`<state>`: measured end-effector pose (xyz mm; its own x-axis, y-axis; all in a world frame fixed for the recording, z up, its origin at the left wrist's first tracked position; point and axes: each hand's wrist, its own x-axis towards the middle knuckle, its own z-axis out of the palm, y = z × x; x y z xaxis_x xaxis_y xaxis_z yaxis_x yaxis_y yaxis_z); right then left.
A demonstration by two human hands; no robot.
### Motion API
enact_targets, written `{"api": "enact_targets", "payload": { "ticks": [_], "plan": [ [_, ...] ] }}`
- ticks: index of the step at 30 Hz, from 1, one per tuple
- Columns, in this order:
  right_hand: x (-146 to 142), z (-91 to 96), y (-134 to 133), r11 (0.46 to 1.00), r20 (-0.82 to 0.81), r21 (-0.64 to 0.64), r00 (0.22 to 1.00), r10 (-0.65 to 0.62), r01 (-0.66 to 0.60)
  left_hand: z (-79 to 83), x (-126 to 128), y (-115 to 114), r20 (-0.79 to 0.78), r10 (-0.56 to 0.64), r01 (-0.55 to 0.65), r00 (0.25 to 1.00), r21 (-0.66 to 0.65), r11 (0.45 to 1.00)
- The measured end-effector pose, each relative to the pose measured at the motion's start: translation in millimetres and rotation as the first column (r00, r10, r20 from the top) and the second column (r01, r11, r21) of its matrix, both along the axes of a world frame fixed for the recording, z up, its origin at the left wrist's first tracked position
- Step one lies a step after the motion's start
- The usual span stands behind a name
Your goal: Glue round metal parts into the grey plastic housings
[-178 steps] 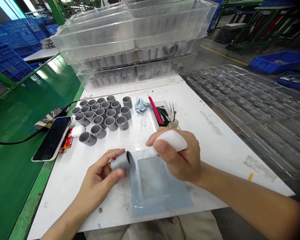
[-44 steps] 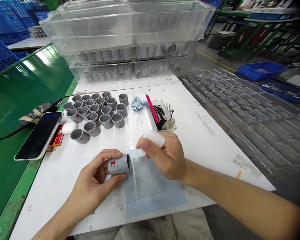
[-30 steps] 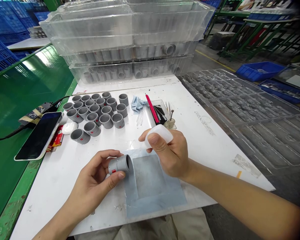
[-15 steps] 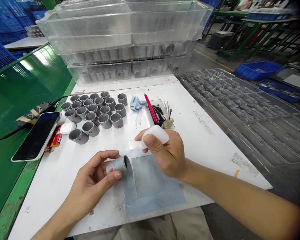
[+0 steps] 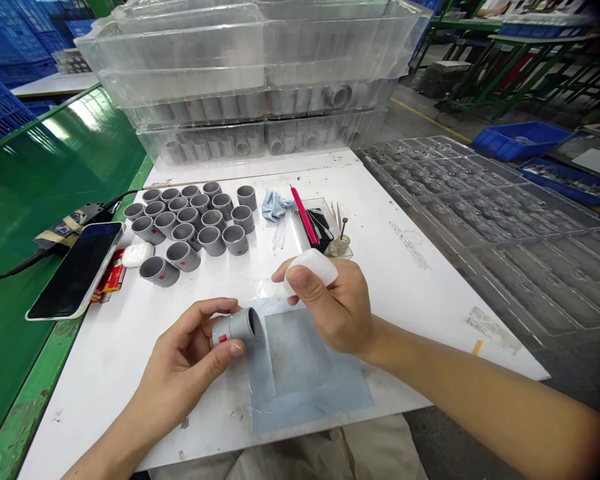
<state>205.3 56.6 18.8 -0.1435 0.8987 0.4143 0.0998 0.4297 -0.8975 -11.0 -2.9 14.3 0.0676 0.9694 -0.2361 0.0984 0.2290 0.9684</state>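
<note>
Tilted on its side, a short grey pipe sleeve [image 5: 237,327] with a small red mark rests between the thumb and fingers of my left hand [image 5: 190,350]. Its open end faces right. My right hand [image 5: 340,307] is wrapped round a white squeeze bottle [image 5: 313,268], whose thin clear nozzle points down and left toward the sleeve's upper side. Whether the tip touches the sleeve I cannot tell. Below both hands lies a blue-grey mat [image 5: 310,380] under clear film. Beyond them, several similar grey sleeves [image 5: 211,241] stand upright in rows on the white table.
A box of tools with a pink pen [image 5: 304,215] stands behind my right hand, beside a crumpled blue cloth [image 5: 275,205]. At left lie a phone [image 5: 75,270] and a white earbud case [image 5: 137,254]. Stacked clear bins [image 5: 195,60] line the back; clear trays [image 5: 480,213] sit at right.
The camera view has shifted very slightly. Both hands keep nearly the same pose, with the sleeve and the bottle held as before.
</note>
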Motion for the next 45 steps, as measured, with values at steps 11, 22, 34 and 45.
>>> {"api": "enact_targets", "payload": {
  "ticks": [11, 22, 34, 45],
  "plan": [
    [1, 1.9, 0, 1.000, 0.062, 0.013, 0.998, 0.023, -0.024, -1.1, 2, -1, 0.015, 0.023, -0.024, 1.000, 0.046, 0.999],
    [3, 1.1, -3, 0.977, -0.137, -0.171, 0.985, 0.102, -0.125, -6.4, 0, 0, -0.031, 0.020, -0.016, 0.999, 0.101, 0.995],
    [2, -1.2, -1, 0.973, -0.162, -0.195, 0.983, 0.090, -0.122, -19.1, -5, 3, -0.011, -0.051, 0.052, 0.999, 0.196, 0.979],
    [-2, 2.3, -6, 0.938, -0.139, -0.282, 0.976, 0.168, -0.202, -16.2, -5, 1, -0.038, -0.112, 0.116, 0.993, 0.151, 0.982]
  ]
}}
